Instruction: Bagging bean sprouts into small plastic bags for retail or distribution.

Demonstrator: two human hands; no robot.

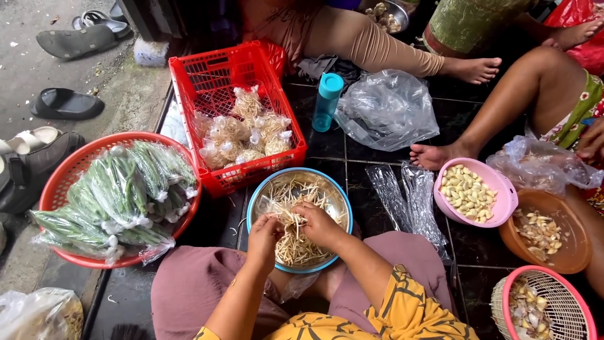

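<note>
Bean sprouts (296,242) fill a round metal bowl with a blue rim (257,195) that rests on the person's lap, between knees covered in mauve cloth. Both hands work over the pile. The left hand (264,234) has its grip narrowed to a pinch on a small tuft of sprouts at the bowl's near-left side. The right hand (318,223) curls over the middle of the heap, fingers closed on a bunch of the same sprouts, and the two hands almost touch at the fingertips.

Just behind the bowl stands a red plastic crate (189,82) holding several clear tied bags of sprouts (248,132). To the left, a round red basket (60,182) carries bundles of long green beans wrapped in clear plastic (119,195). A teal bottle (326,101) stands upright on the dark tiled floor (327,148) beyond the crate, beside a crumpled clear plastic bag (387,110). More flat clear bags (409,195) lie on the tiles to the right of the bowl.

Further right, a pink bowl (503,189) holds peeled garlic cloves (467,194), a brown bowl (572,252) holds a few cloves and skins, and a pink-rimmed woven basket (566,308) holds unpeeled garlic. Bare feet and legs of other people sit around these. Sandals (66,104) lie on the concrete at the upper left.
</note>
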